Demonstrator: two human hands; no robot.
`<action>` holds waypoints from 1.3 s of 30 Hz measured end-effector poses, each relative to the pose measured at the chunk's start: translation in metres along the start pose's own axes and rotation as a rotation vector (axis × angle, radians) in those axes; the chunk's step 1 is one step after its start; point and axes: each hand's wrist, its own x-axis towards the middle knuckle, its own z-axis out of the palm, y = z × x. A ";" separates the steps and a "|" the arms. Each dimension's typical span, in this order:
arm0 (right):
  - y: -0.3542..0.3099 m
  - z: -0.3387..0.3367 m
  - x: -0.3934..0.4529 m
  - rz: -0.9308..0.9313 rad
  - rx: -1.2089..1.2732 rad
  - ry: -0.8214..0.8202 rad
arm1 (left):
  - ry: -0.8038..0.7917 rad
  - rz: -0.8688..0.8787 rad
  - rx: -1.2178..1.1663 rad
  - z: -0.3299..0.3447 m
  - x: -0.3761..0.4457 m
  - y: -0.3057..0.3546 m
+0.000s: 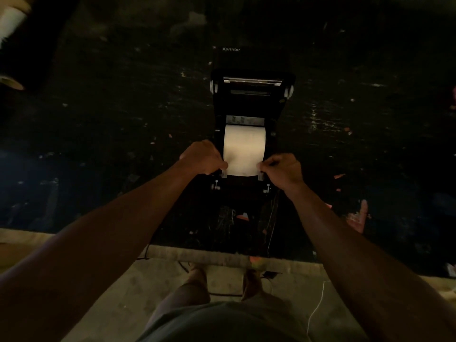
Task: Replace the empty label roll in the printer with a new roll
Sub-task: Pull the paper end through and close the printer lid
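Note:
A black label printer (pixel 249 102) stands open on a dark table, its lid tipped back with "Xprinter" on it. A white label roll (pixel 244 141) lies in the bay, and its paper runs toward me over the front. My left hand (pixel 203 157) pinches the paper's left edge near the left guide. My right hand (pixel 283 169) pinches the right edge near the right guide. Both hold the sheet flat between the two pale guides.
The dark, scuffed table (pixel 123 144) has its front edge near my legs. Another white roll (pixel 11 23) lies at the far left corner. Cables (pixel 271 225) hang off the front edge, and a white cord (pixel 315 309) lies on the floor.

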 end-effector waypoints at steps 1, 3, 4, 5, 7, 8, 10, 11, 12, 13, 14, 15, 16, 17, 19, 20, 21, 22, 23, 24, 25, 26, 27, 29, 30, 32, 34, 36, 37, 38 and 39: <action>-0.001 0.000 0.000 0.003 0.000 -0.008 | 0.004 -0.004 0.000 0.000 0.000 0.000; -0.002 -0.002 0.001 0.019 -0.001 -0.032 | 0.021 -0.003 -0.008 -0.001 -0.001 -0.001; -0.002 -0.003 0.002 0.022 -0.003 -0.044 | 0.037 -0.002 -0.013 0.000 -0.001 0.000; -0.002 -0.005 0.004 0.020 -0.012 -0.050 | 0.054 -0.002 -0.024 0.002 -0.001 0.000; -0.001 -0.010 0.006 0.023 -0.030 -0.059 | 0.055 0.003 -0.043 0.004 -0.002 0.000; -0.001 -0.012 0.007 0.019 -0.035 -0.069 | 0.045 0.005 -0.044 0.005 -0.002 0.001; -0.001 -0.014 0.007 0.008 -0.051 -0.089 | 0.049 -0.002 -0.038 0.007 -0.002 0.001; -0.002 -0.015 0.007 0.002 -0.061 -0.099 | 0.066 -0.011 -0.037 0.007 -0.002 0.000; -0.002 -0.015 0.008 -0.003 -0.073 -0.114 | 0.085 -0.020 -0.030 0.006 -0.002 0.000; -0.003 -0.014 0.008 -0.006 -0.083 -0.130 | 0.104 -0.020 -0.006 0.005 -0.004 0.001; -0.004 -0.014 0.008 -0.004 -0.091 -0.145 | 0.130 -0.015 0.032 0.004 -0.006 0.003; -0.005 -0.013 0.007 -0.001 -0.101 -0.154 | 0.165 0.005 0.070 0.004 -0.010 0.004; -0.005 -0.013 0.007 0.000 -0.110 -0.155 | 0.203 0.043 0.094 0.005 -0.015 0.006; -0.006 -0.012 0.007 -0.001 -0.114 -0.152 | 0.246 0.109 0.112 0.007 -0.022 0.008; -0.007 -0.013 0.006 0.008 -0.116 -0.154 | 0.326 0.305 0.117 0.020 -0.039 0.009; -0.008 -0.013 0.005 0.013 -0.115 -0.156 | 0.332 0.395 0.103 0.029 -0.046 0.008; -0.008 -0.013 0.005 0.014 -0.114 -0.156 | 0.318 0.472 0.121 0.036 -0.052 0.006; -0.009 -0.013 0.005 0.013 -0.123 -0.156 | 0.292 0.519 0.169 0.044 -0.055 0.004; -0.009 -0.014 0.005 0.007 -0.136 -0.160 | 0.258 0.534 0.224 0.050 -0.056 0.002; -0.010 -0.015 0.004 0.001 -0.149 -0.167 | 0.238 0.532 0.271 0.055 -0.057 0.000; -0.010 -0.016 0.004 -0.008 -0.155 -0.171 | 0.235 0.531 0.299 0.059 -0.057 -0.002; -0.008 -0.015 0.003 -0.013 -0.158 -0.165 | 0.237 0.529 0.315 0.061 -0.057 -0.003; -0.007 -0.015 0.000 -0.028 -0.155 -0.135 | 0.243 0.531 0.325 0.062 -0.057 -0.004; -0.002 -0.012 -0.011 -0.149 -0.200 0.016 | 0.251 0.531 0.346 0.064 -0.059 -0.005; 0.002 -0.008 -0.018 -0.270 -0.251 0.110 | 0.255 0.534 0.350 0.064 -0.059 -0.005; 0.011 0.000 -0.034 -0.523 -0.378 0.189 | 0.275 0.548 0.329 0.065 -0.060 -0.006; 0.018 0.011 -0.050 -0.686 -0.532 0.104 | 0.293 0.564 0.298 0.066 -0.061 -0.007; 0.022 0.020 -0.061 -0.743 -0.664 -0.007 | 0.304 0.584 0.271 0.067 -0.061 -0.008; 0.025 0.024 -0.063 -0.745 -0.700 -0.039 | 0.303 0.595 0.260 0.066 -0.061 -0.009; 0.027 0.026 -0.065 -0.736 -0.719 -0.052 | 0.301 0.606 0.252 0.066 -0.061 -0.010; 0.028 0.028 -0.065 -0.726 -0.726 -0.056 | 0.300 0.615 0.244 0.066 -0.060 -0.012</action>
